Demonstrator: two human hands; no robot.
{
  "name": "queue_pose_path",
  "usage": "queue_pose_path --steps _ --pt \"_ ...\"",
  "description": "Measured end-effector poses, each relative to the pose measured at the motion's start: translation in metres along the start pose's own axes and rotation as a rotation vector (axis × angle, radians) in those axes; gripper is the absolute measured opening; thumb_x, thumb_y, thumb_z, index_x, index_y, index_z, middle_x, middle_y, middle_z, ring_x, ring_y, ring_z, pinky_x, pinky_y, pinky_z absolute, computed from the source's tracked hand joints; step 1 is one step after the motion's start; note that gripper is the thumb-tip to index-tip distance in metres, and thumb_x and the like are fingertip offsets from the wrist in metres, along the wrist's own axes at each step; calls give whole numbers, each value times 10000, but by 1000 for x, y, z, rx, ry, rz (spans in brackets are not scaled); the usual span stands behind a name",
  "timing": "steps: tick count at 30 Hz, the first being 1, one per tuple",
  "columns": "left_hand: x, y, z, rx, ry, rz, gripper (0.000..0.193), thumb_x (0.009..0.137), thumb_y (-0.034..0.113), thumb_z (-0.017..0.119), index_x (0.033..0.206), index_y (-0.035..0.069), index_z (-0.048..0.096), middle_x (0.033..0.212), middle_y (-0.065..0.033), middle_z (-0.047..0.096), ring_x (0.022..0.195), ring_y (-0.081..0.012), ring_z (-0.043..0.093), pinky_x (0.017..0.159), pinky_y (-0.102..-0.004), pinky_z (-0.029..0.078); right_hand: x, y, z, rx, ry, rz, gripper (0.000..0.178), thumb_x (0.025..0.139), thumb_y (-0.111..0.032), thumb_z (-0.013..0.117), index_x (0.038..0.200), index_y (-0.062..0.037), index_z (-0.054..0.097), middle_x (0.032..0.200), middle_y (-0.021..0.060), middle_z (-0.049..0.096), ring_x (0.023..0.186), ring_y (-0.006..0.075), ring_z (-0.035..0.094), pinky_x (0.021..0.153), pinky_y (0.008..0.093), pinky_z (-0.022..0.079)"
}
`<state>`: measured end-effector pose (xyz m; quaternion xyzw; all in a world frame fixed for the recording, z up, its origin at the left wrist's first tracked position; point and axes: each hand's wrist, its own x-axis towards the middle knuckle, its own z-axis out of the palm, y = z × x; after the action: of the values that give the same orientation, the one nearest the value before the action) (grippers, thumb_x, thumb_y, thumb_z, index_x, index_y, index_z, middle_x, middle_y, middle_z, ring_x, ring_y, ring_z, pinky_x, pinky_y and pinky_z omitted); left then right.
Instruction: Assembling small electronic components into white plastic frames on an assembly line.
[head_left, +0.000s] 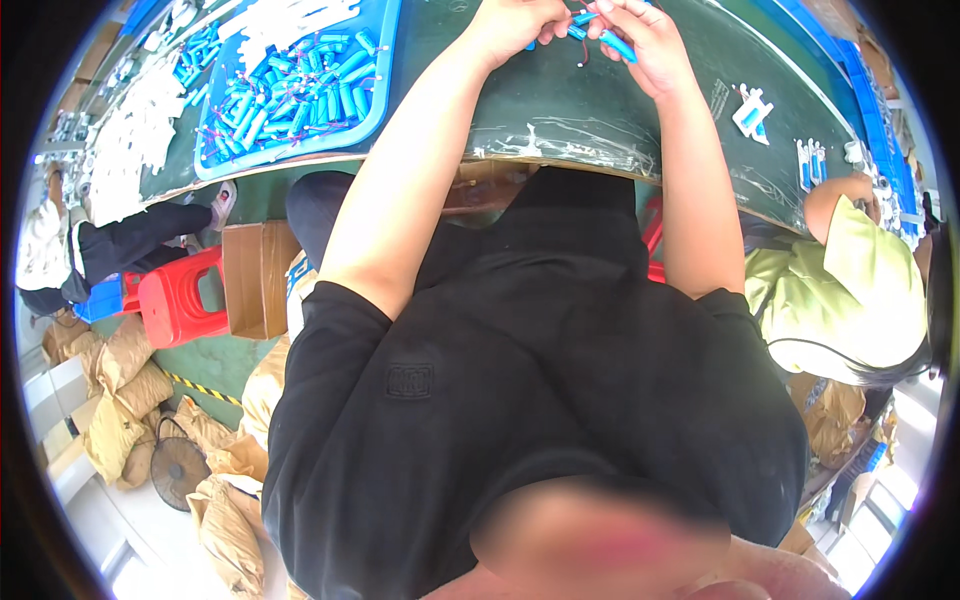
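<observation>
My left hand (517, 28) is closed in a pinch at the table's far edge of the view, with bits of blue showing at its fingers. Close beside it, my right hand (648, 45) is closed around a blue cylindrical battery (618, 46) that sticks out below the fingers. More blue battery ends and thin dark red wires show between the two hands. To the left, a blue tray (208, 150) holds many similar blue batteries (300, 95) with wires, and white plastic parts (290, 25) are heaped at its far side.
White parts (125, 150) lie in a pile left of the tray. On the green table (560, 130) at right sits a white holder with blue pieces (752, 115). A co-worker in a light green top (840, 290) is at the right. A red stool (185, 295) and a cardboard box (258, 280) stand lower left.
</observation>
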<state>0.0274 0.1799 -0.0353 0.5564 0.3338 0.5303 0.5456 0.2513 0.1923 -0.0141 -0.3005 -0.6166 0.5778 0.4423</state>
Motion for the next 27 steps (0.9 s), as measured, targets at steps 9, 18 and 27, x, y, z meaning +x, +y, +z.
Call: queue_pose_path --steps 9,18,27 --pt "-11 13 16 1037 376 647 520 869 35 706 1376 -15 600 1396 -305 636 1240 -479 623 1097 -537 497 20 31 -24 -594 366 -286 240 1081 -236 677 1103 -31 798 976 30 794 901 127 718 855 314 566" --pt "-22 97 6 984 561 552 111 905 41 642 938 23 746 878 -228 724 773 -398 724 697 -475 566 0 21 -20 -1048 428 -170 228 983 -300 716 1029 -92 796 966 124 799 913 323 776 825 426 595" --pt "48 92 -246 1758 644 -129 243 891 157 637 955 -3 809 930 -295 769 915 -464 764 854 -557 596 13 4 3 -916 360 2 390 904 -404 773 1143 -96 802 1045 138 813 998 330 786 882 434 609"
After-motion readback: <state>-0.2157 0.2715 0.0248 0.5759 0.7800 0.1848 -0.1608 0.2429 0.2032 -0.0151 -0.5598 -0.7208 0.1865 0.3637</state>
